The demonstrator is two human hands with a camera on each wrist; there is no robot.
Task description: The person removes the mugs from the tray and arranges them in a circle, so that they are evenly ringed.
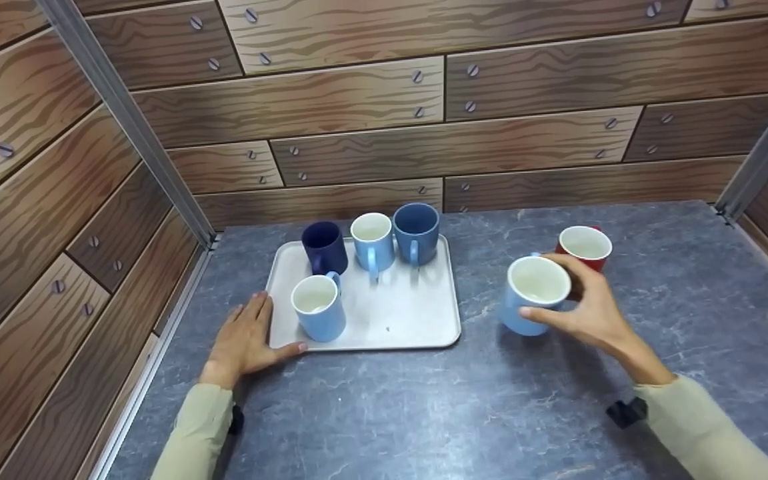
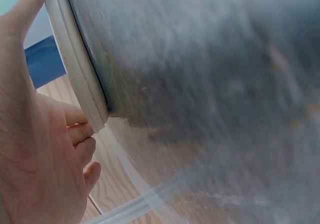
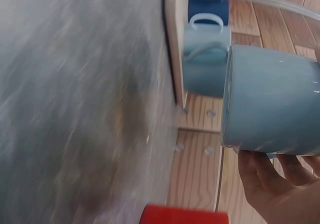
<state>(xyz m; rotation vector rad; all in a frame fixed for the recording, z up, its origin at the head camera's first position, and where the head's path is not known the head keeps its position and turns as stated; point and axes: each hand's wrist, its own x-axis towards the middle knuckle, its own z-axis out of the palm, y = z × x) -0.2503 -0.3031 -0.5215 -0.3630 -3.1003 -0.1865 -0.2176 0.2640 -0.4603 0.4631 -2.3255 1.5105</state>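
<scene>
The right hand point(image 1: 591, 310) grips a plain-sided light-blue mug point(image 1: 521, 313), raised off the tabletop point(image 1: 384, 413), with a red mug point(image 1: 585, 248) just beyond those fingers. The left hand point(image 1: 244, 337) is spread at a white tray's point(image 1: 404, 317) corner — thumb at the near edge. Nearest it stands a second light-blue mug point(image 1: 323, 320); beyond, a navy mug point(image 1: 328, 253), a third light-blue mug point(image 1: 377, 250) and a darker blue mug point(image 1: 419, 237).
</scene>
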